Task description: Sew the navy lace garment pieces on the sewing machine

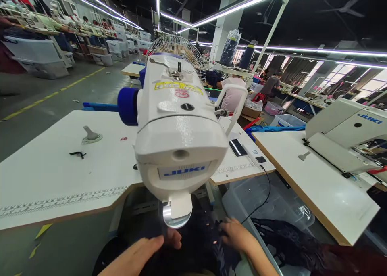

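A white JUKI sewing machine (178, 134) fills the middle of the view, its head pointing at me. Under its front lies dark fabric (196, 247). My left hand (145, 249) rests flat on the fabric just left of the needle area, thumb near the silver face plate (177, 217). On the right side of the fabric my right hand (234, 233) presses down, fingers spread. The needle and presser foot are hidden behind the machine head.
The white sewing table (54, 175) carries small scissors (77, 154) and a thread stand base (90, 135). A phone (238, 147) lies right of the machine. Another JUKI machine (344, 134) stands at right, a clear plastic bin (266, 205) below. A fan and seated workers are behind.
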Available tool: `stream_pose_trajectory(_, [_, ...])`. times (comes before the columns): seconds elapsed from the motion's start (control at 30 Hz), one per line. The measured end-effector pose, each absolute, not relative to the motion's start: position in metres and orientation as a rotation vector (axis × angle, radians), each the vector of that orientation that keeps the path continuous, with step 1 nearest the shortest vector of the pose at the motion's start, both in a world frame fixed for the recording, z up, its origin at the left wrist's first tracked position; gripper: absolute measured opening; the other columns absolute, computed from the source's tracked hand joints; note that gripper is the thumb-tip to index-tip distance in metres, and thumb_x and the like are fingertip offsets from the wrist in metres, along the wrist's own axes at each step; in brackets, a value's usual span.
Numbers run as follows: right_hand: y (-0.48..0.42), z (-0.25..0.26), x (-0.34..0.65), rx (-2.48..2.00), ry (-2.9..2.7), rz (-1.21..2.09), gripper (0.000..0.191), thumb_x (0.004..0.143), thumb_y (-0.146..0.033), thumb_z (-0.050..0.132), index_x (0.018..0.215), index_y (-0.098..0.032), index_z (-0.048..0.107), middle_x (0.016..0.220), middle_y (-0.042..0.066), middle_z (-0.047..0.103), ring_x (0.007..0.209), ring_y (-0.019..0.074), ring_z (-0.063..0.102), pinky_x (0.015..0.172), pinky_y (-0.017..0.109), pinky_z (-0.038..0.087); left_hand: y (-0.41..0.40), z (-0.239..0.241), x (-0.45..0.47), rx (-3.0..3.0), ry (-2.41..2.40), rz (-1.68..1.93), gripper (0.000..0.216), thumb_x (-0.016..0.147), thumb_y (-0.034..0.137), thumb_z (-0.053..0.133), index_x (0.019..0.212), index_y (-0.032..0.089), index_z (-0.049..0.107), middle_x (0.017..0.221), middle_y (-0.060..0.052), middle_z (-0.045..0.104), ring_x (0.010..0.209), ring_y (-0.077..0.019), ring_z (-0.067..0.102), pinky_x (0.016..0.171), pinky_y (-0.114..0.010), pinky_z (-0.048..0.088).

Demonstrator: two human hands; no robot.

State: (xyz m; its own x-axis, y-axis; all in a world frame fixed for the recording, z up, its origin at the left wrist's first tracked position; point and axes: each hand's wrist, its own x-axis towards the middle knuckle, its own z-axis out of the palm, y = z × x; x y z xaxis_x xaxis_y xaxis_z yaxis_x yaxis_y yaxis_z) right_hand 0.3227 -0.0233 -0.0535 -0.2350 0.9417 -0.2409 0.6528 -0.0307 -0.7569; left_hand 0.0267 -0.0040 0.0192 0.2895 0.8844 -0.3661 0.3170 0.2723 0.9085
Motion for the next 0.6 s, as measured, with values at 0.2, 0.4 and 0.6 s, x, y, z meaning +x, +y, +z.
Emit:
stream_pose_trajectory(0.2, [-0.011, -0.001, 0.245, -1.093, -2.028, 1.063, 0.042, 0.086, -0.014, 0.056, 0.124, -0.03, 0.059, 0.13, 0.002, 0.057, 0.12, 0.0194, 0.051, 0.104, 0.032, 0.037, -0.002, 0.033, 0.023, 1.467, 1.002, 0.067, 0.05, 0.082, 0.066, 0.044, 0.096, 0.029, 0.076, 0.106, -0.001, 0.074, 0.104, -0.0273, 0.064, 0.095, -0.034, 0.045])
stream_pose_trajectory(0.4, [-0.005, 0.015, 0.229, -1.115, -2.061, 1.105, 0.024, 0.09, -0.011, 0.048, 0.104, -0.02, 0.066, 0.102, 0.003, 0.068, 0.097, 0.0151, 0.062, 0.085, 0.022, 0.046, -0.007, 0.018, 0.025, 1.331, 1.051, 0.19, 0.054, 0.083, 0.066, 0.043, 0.086, 0.019, 0.069, 0.061, -0.003, 0.075, 0.08, -0.0228, 0.069, 0.089, -0.032, 0.045])
stream_pose_trajectory(0.6, [-0.009, 0.041, 0.25, -1.224, -2.217, 1.047, 0.012, 0.09, -0.027, 0.055, 0.09, -0.02, 0.065, 0.084, -0.001, 0.065, 0.077, 0.0114, 0.06, 0.069, 0.018, 0.042, -0.007, 0.012, 0.007, 1.088, 1.146, 0.399, 0.063, 0.079, 0.072, 0.039, 0.105, 0.017, 0.054, 0.05, 0.006, 0.054, 0.039, -0.0092, 0.04, 0.039, -0.019, 0.032])
